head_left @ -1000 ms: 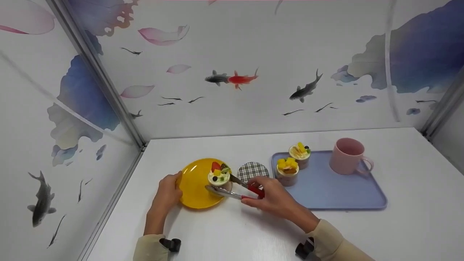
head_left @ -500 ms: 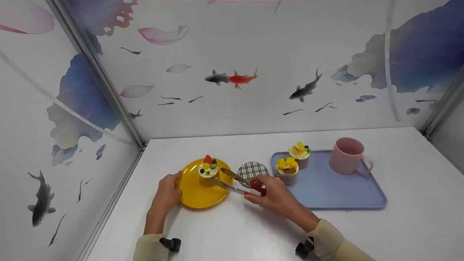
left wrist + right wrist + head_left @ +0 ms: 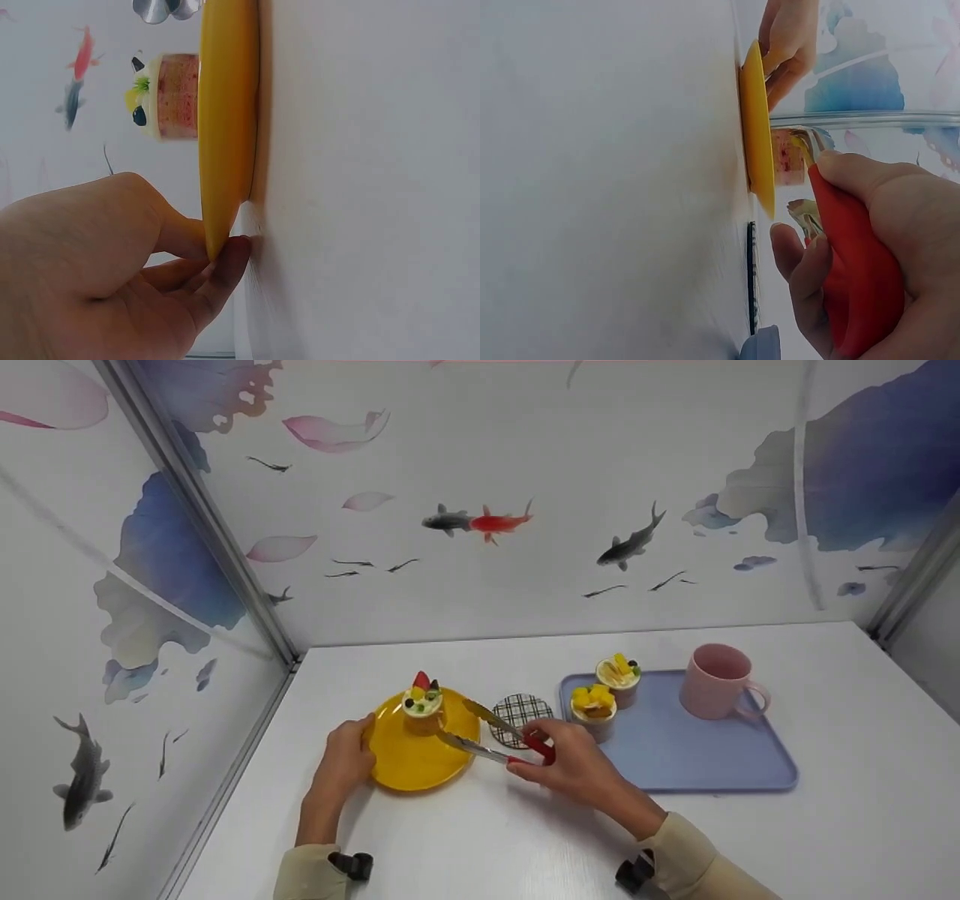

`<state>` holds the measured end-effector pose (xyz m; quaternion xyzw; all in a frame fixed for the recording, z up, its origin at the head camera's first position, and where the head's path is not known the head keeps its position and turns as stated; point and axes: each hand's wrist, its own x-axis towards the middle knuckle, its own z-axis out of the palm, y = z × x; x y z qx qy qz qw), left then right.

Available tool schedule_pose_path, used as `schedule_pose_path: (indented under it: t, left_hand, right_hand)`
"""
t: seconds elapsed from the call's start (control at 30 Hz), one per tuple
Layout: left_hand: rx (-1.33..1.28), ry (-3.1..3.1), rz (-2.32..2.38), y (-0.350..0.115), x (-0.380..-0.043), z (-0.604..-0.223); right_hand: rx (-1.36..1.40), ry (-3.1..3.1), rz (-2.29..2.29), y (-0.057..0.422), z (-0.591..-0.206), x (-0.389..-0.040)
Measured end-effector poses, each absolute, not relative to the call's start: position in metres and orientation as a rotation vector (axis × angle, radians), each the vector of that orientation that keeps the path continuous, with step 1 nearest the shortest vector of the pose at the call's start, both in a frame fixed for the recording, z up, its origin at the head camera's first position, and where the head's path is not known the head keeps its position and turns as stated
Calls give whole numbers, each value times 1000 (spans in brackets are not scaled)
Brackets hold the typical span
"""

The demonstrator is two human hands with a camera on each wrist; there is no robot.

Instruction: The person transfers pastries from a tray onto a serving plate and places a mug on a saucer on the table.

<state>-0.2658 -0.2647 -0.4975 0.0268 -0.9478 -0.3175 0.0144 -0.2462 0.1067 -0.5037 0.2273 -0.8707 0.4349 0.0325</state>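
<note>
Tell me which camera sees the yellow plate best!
The head view, because it shows the round top of the yellow plate, with a dessert cup on it. The left wrist view shows its side, pinched by the left hand. The right wrist view shows it nearly edge-on.

Dessert (image 3: 422, 706) on plate (image 3: 420, 761), coaster (image 3: 525, 709) right of plate, mug (image 3: 716, 690) on tray (image 3: 697, 757)

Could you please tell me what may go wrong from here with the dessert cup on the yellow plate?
The spread tongs in the right hand are close beside the dessert cup; a bump might tip it.

Fruit stands up on the cup's cream topping, so a bump could also knock pieces off.

The left hand pinches the rim of the yellow plate; raising that side may make the cup slide.
</note>
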Motion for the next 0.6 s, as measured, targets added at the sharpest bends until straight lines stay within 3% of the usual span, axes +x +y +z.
schedule_pose_path:
  t: [0.6]
  left_hand:
    - [79,-2958,-1018,-266,-266,-497]
  right_hand:
    - [705,-2712,1371,121,-497,-239]
